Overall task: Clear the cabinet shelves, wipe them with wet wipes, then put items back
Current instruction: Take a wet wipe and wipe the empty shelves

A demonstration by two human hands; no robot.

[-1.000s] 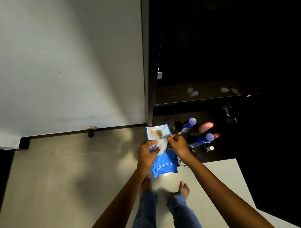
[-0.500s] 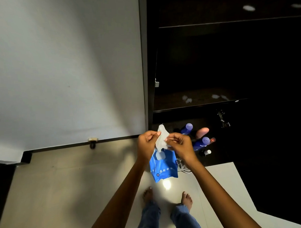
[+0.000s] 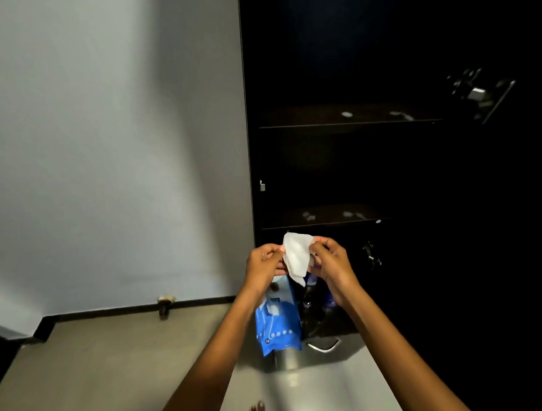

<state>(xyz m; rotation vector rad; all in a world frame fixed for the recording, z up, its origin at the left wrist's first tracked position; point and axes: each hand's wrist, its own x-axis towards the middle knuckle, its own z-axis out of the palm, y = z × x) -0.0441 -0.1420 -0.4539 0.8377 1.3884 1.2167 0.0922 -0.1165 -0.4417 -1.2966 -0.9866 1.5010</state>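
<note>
Both hands' grip on wipe [image 3: 296,256], pack [image 3: 278,323] beneath

Holding a white wet wipe [image 3: 296,255] between left hand [image 3: 262,267] and right hand [image 3: 333,264], pinched at both edges, before dark cabinet shelves [image 3: 341,223]; blue wipes pack [image 3: 278,325] hanging below the left hand, over pale floor [image 3: 100,365]

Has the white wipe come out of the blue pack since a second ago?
Yes. The wipe is now fully out, pinched above the blue pack, up by the lower shelf edge.
</note>
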